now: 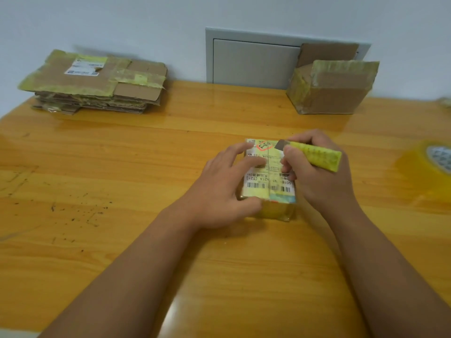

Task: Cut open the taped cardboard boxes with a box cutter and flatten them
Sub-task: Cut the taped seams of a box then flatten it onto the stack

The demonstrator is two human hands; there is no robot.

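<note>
A small taped box [268, 176] is steadied on the worktop [122, 167] by the left hand [227, 191], fingers spread loosely over its label. A yellow box cutter [314, 154] is clasped in the right hand [317, 172], its blade set at the box's far edge. Flattened boxes [95, 81] are stacked at the far left.

Table [122, 147]: glossy orange-yellow wood, dark specks near its left edge.
Wall [219, 13]: plain pale grey-white, directly behind the table.
Panel [253, 61]: grey framed door, set in the wall at the table's far edge.
</note>
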